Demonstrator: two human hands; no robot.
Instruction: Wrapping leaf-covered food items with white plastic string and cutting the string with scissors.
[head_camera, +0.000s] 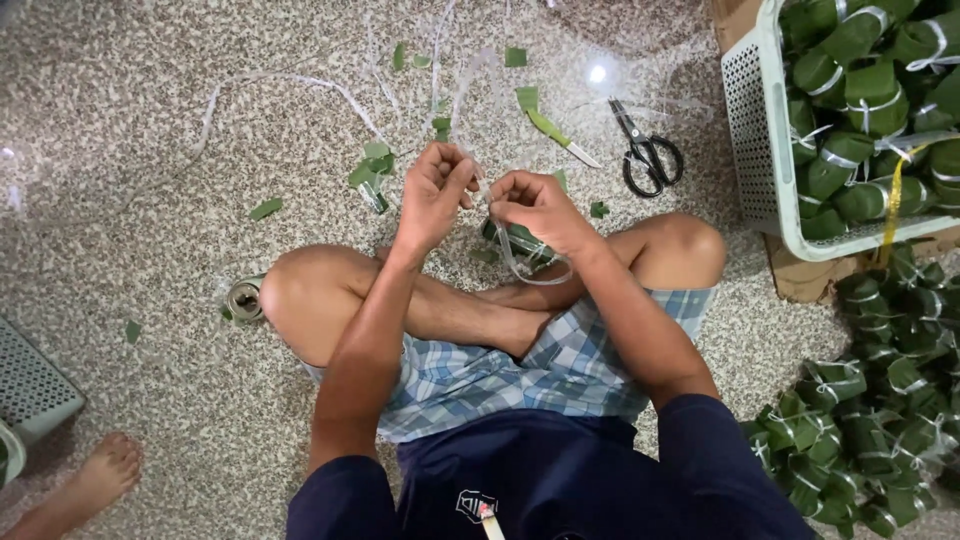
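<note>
Two hands: left hand (432, 192) and right hand (535, 205), each grip pinching pale plastic string (520, 265).
Parcel: green leaf-wrapped bundle (520, 240), under the hands, by the shins.
Right side: white basket (755, 130) of tied green parcels.
Floor: black scissors (648, 155).

Green leaf parcel (520, 240) — blue-checked shorts (560, 370)

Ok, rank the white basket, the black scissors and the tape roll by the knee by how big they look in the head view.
1. White basket, partly cut off by the frame edge.
2. Black scissors.
3. Tape roll, smallest, though partly hidden behind the knee.
</note>
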